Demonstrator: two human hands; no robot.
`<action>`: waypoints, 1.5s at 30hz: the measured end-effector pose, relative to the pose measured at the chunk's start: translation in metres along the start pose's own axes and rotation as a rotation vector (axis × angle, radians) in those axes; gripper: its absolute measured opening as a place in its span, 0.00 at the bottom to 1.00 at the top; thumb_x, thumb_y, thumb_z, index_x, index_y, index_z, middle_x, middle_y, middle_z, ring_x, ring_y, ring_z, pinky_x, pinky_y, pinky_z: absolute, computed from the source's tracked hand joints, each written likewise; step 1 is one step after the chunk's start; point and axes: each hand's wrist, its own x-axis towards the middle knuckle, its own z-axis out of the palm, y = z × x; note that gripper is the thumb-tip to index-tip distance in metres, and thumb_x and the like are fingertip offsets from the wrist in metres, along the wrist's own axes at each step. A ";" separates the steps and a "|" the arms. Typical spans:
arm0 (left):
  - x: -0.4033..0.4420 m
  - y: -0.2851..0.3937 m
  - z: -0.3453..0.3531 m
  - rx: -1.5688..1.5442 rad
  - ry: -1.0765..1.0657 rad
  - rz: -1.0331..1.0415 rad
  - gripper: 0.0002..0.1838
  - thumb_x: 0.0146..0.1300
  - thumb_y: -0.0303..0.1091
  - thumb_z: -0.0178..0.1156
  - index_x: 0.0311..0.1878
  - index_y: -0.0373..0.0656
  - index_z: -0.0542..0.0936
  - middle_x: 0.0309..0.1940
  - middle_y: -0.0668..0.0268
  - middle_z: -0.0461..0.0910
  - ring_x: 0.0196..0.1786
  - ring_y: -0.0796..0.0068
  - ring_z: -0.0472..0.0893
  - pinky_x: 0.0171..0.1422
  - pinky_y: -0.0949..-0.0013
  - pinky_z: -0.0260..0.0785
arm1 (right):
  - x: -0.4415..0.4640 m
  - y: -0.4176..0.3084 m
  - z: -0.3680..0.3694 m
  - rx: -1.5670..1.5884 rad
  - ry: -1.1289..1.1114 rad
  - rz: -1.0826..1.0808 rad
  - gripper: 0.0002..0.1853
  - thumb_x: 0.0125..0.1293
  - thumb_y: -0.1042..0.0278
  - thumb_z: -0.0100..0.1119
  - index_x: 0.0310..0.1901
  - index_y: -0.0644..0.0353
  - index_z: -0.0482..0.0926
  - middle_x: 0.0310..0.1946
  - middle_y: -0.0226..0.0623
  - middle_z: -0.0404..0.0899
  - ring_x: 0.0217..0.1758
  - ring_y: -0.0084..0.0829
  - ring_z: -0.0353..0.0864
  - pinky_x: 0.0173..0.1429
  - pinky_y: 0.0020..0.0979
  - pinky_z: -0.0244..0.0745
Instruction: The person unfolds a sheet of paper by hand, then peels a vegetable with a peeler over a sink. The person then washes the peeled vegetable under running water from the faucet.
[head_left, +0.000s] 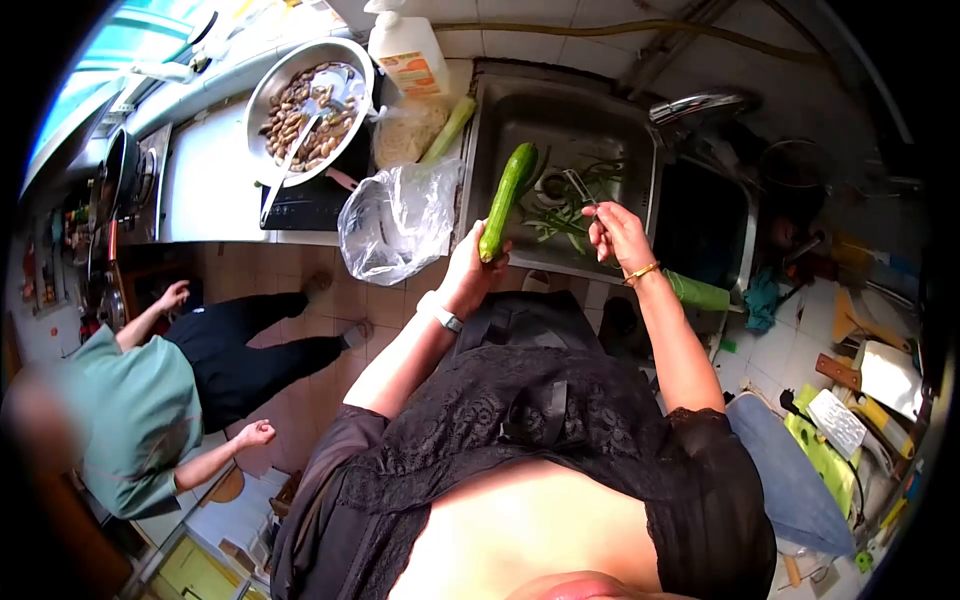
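My left hand (474, 268) is wrapped round the lower end of a green cucumber (510, 195), which points up and away over the near left part of the sink (484, 130). The cucumber's skin is darker at the far end and paler near my fingers. To its right, my right hand (620, 236) is closed on the handle of a peeler (577, 186), whose head is apart from the cucumber. Green strips of peel (560, 222) lie in the sink beneath both hands. My fingers hide most of the peeler's handle.
Left of the sink are a crumpled plastic bag (395, 220), a pale green stalk-like vegetable (449, 130), a white bottle (408, 55) and a metal bowl (257, 125) of brown shell-like pieces with a spoon. A faucet (705, 104) reaches over the sink. Another person (140, 400) stands at left.
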 end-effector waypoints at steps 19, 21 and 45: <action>0.012 -0.004 0.020 0.034 0.007 -0.064 0.21 0.77 0.52 0.44 0.59 0.48 0.75 0.37 0.66 0.77 0.29 0.77 0.72 0.33 0.74 0.66 | -0.047 -0.015 0.083 -0.802 -0.037 -0.550 0.06 0.70 0.65 0.58 0.39 0.57 0.79 0.31 0.40 0.82 0.34 0.46 0.83 0.36 0.39 0.76; 0.008 -0.004 0.020 0.020 -0.034 -0.036 0.21 0.77 0.51 0.45 0.59 0.48 0.75 0.37 0.66 0.77 0.30 0.76 0.72 0.33 0.73 0.66 | -0.045 -0.015 0.080 -0.836 -0.038 -0.563 0.06 0.70 0.64 0.58 0.39 0.57 0.79 0.31 0.40 0.82 0.34 0.46 0.83 0.36 0.40 0.76; -0.049 0.013 0.023 0.216 -0.026 -0.068 0.21 0.77 0.46 0.46 0.63 0.42 0.72 0.34 0.66 0.77 0.32 0.77 0.73 0.37 0.72 0.68 | 0.075 0.066 -0.105 -1.391 0.412 0.119 0.16 0.72 0.51 0.49 0.43 0.54 0.80 0.39 0.49 0.83 0.45 0.54 0.82 0.45 0.49 0.77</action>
